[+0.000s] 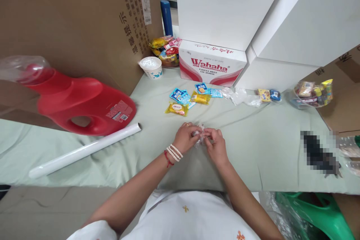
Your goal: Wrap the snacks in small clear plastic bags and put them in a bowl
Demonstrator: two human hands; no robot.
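Observation:
My left hand (pixel 189 137) and my right hand (pixel 216 144) meet over the middle of the table, both closed on a crumpled piece of clear plastic (pixel 200 141). The fingertips of each pinch one side of it; whether it is a bag or loose film I cannot tell. Beyond my hands lie a yellow wrapped snack (pixel 177 109), a second yellow snack packet (pixel 200 98) and several blue snack packets (pixel 181 96). Crumpled clear plastic bags (pixel 237 95) rest farther right, beside a small yellow packet (pixel 264 95) and a dark blue one (pixel 275 95).
On the left lie a red jug (pixel 92 99) and a white roll (pixel 90 150). A paper cup (pixel 152 70), a tub of snacks (pixel 168 54) and a Wahaha carton (pixel 210 63) stand at the back. A clear bowl of snacks (pixel 312 95) sits right, before a cardboard box (pixel 341 93).

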